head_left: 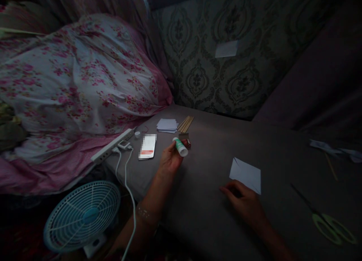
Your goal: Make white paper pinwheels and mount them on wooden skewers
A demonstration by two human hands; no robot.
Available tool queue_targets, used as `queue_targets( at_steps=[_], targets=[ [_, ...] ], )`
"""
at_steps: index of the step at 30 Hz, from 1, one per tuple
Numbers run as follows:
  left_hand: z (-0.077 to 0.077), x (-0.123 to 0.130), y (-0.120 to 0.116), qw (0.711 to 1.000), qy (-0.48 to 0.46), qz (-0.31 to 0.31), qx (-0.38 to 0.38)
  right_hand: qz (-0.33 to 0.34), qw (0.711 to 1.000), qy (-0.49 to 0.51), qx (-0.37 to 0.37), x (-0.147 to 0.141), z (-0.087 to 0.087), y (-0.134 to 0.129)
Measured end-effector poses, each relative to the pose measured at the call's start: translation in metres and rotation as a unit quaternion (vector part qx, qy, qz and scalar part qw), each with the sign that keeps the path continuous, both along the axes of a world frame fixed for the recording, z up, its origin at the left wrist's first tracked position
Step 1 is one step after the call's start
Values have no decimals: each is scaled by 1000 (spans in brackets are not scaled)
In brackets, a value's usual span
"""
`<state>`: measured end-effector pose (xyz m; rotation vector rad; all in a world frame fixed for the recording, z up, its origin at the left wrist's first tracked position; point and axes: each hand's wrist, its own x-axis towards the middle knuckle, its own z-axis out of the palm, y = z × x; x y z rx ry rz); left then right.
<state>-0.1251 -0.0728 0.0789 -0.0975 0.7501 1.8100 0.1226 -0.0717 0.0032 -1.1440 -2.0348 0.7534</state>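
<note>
A green and white glue stick (181,147) is gripped in my left hand (171,159), its white end tilted toward me. My right hand (245,200) is low over the grey surface, thumb and finger pinched together; whether anything small is between them I cannot make out. Just behind its knuckles lies a white square of paper (245,174) with folded corners. Beyond the glue stick are a bundle of thin wooden sticks (186,124) and a stack of white paper pieces (167,125). A small white cap (137,134) sits farther left.
A phone (147,147) lies left of my left hand, beside a power strip (113,145) with plugged-in white cables. A blue fan (90,215) stands at lower left. Green-handled scissors (325,219) lie at right, with a paper scrap and stick (330,166) behind.
</note>
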Motion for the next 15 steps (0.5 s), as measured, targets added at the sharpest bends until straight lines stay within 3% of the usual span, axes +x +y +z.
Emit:
queue_targets(
  at_steps=[4,8,11,15],
  targets=[
    [-17,-19,0,984,160,58,49,27,999,-19,11,0,-4,-2],
    [-25,-62,0,928,339,150,43,31,999,-28,20,0,-9,-1],
    [-24,-103,2,864,427,268,-7,44,998,-33,20,-1,-12,-1],
    [-19,-151,4,737,533,390,-139,39,998,-35,14,-1,-14,0]
  ],
)
